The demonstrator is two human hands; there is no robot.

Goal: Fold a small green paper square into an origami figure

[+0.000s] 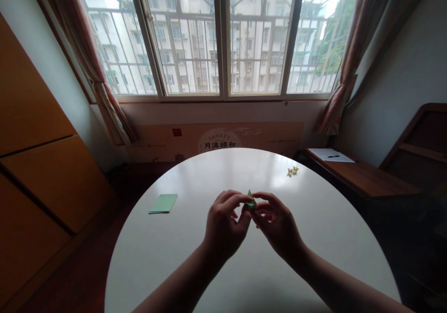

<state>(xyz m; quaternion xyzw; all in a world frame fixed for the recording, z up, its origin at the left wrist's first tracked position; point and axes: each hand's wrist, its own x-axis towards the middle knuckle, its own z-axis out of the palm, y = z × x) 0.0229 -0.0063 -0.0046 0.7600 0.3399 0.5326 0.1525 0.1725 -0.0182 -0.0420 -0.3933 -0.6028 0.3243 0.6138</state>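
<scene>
A small piece of folded green paper [250, 204] with a pointed tip is held over the middle of the white round table [167, 266]. My left hand [226, 217] pinches it from the left between thumb and fingers. From the other side, my right hand [277, 220] has its thumb and forefinger closed on the same paper. The fingertips cover part of the folds. To the left lies a stack of square green paper [163, 203]. Small yellowish folded paper pieces [292, 171] sit near the far right of the tabletop.
Beyond the table's right edge stands a brown wooden side table [370, 175] with a white sheet [330, 155] and a pen [334, 156] on it. An orange-brown cabinet [38, 182] is at the left. Behind the table are a printed panel [157, 140] and a barred window.
</scene>
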